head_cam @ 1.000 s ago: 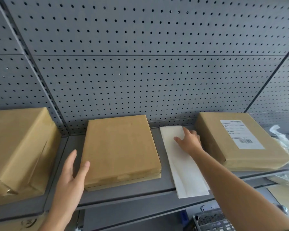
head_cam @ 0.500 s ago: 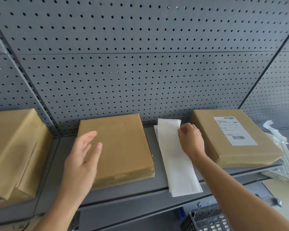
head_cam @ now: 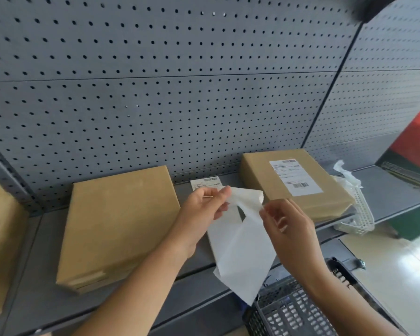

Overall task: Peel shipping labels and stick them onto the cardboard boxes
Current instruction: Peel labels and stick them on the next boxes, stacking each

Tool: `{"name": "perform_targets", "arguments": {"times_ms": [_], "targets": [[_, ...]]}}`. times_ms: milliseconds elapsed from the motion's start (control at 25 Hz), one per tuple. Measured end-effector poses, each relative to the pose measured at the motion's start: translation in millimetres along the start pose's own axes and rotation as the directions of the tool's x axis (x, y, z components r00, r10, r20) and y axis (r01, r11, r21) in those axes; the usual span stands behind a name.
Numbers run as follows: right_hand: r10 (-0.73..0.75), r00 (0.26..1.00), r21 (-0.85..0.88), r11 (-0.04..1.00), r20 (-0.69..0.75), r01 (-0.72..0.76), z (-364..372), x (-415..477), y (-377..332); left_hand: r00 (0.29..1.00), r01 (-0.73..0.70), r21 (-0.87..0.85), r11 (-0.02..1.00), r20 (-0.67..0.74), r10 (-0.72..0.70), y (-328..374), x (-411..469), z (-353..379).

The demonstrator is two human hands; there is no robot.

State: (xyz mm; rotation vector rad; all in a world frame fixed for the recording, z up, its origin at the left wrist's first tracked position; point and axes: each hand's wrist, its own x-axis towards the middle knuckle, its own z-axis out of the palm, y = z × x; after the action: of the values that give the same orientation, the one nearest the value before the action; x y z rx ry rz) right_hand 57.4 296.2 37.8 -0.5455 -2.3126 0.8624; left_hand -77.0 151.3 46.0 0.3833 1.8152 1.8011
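The left hand [head_cam: 201, 209] pinches the upper left corner of the white label sheet [head_cam: 240, 253] between thumb and forefinger. The right hand [head_cam: 291, 234] pinches its right edge, the other fingers loosely curled. Between the two grips the top of the sheet has split into two layers, so peeling looks begun. Which layer is label and which is backing I cannot tell, since both faces show blank white from here.

A second ago the right hand lay flat on this strip as it rested on the shelf [head_cam: 34, 251], and the left hand waited beside the plain box [head_cam: 119, 226]. Now both hands are on the sheet and it is lifted clear, hanging in front of the shelf edge. A printed label [head_cam: 206, 183] shows on the shelf where the strip lay (probably the next in the stack). The plain box, just left of the hands, bears no label and seems the likely target. The labelled box [head_cam: 260, 170] to the right is already done.
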Motion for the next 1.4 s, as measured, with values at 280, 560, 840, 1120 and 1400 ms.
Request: {"name": "perform_targets", "arguments": {"times_ms": [280,560,840,1120,1400], "targets": [[-0.023,0.993,-0.122,0.992,0.119,0.038,-18,-35,14,0.999,0.034,0.039,0.999,0.015,-0.035,-23,-10,21],[-0.171,0.975,-0.11,0.976,0.14,0.187,-22,-10,6,0.995,-0.05,0.134,0.99,0.088,0.038,-33,-31,14],[-0.36,0.856,-0.087,0.904,0.372,0.418,4,13,-12,0.982,-0.126,0.267,0.955,0.169,0.082,-39,-44,6],[-0.435,0.808,-0.218,0.81,0.397,0.544,8,10,-15,0.98,-0.163,0.332,0.929,0.161,0.114,-44,-47,0],[-0.446,0.813,-0.26,0.791,0.375,0.554,11,11,-17,0.979,-0.165,0.377,0.911,0.171,0.107,-46,-49,0]]}}
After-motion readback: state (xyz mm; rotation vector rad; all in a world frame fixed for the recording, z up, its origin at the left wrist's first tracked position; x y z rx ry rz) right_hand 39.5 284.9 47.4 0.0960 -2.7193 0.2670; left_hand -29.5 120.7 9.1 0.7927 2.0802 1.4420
